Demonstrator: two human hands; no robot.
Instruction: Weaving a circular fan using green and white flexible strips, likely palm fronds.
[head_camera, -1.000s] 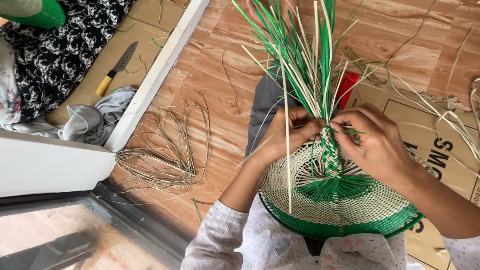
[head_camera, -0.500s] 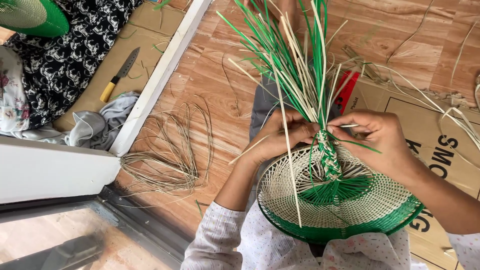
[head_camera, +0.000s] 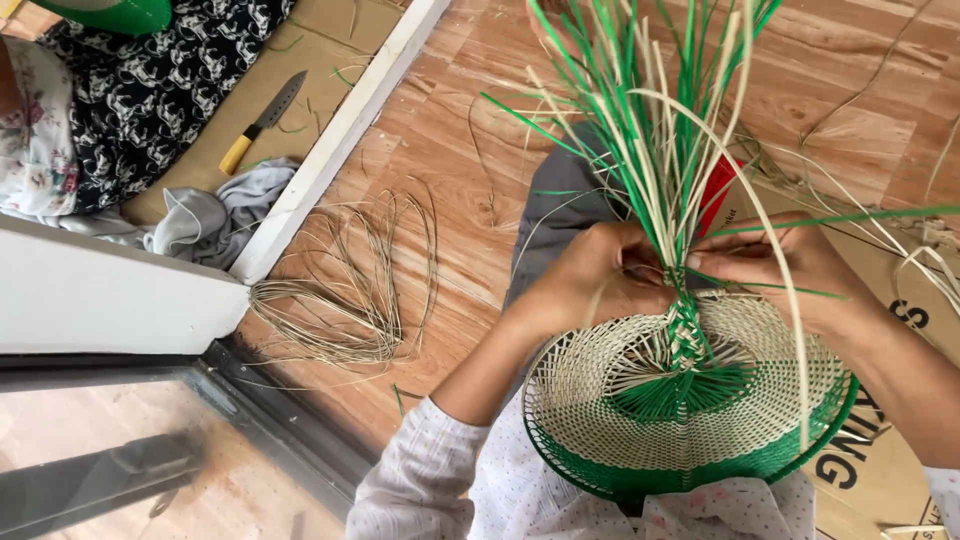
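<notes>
Left hand (head_camera: 590, 285) and right hand (head_camera: 790, 265) both pinch closed on the strand bundle (head_camera: 665, 150) just above the green-and-cream braid (head_camera: 686, 335), which rises from the centre of the woven basket (head_camera: 600, 400) in the person's lap. Step in hand appears to be plaiting the braid, though the fingertips are partly hidden by strands. Next crossing calls for steady tension; loose fibre coil (head_camera: 350, 300) and knife (head_camera: 262, 122) lie left of the basket.
</notes>
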